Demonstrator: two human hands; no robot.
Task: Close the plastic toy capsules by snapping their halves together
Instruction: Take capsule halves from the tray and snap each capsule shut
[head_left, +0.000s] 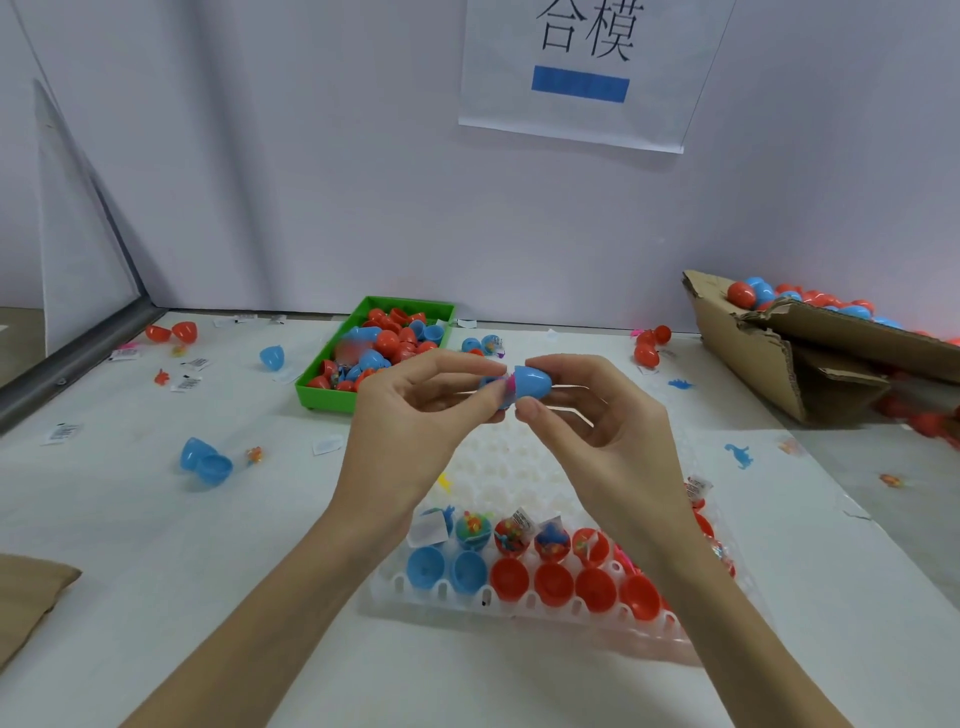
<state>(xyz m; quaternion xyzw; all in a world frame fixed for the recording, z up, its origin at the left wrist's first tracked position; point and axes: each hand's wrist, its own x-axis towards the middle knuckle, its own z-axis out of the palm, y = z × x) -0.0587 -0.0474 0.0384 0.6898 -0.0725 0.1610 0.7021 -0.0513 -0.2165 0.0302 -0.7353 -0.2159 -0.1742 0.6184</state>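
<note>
A white table (156, 571) fills the lower view, with a torn cardboard box (810, 353) at two o'clock holding a heap of closed red and blue capsules (769, 296). At twelve o'clock, just beyond the hands, sits a green tray (332, 387) piled with loose red and blue halves. At six o'clock lies a clear holder tray (519, 613) — its near row carries two blue and four red empty halves, the row behind it halves filled with small toys and packets. The left hand (415, 431) and the right hand (597, 415) meet above the holder tray, at the centre. The blue capsule (519, 387) is held between them: the right hand pinches the domed half between thumb and fingers, and the left hand's curled fingertips grip the other half, mostly hidden; a pink band shows at the seam, so the halves are not fully shut. An open blue capsule (205, 460) lies at nine o'clock — scattered halves, labels and tiny toy figures dot the table around it.
</note>
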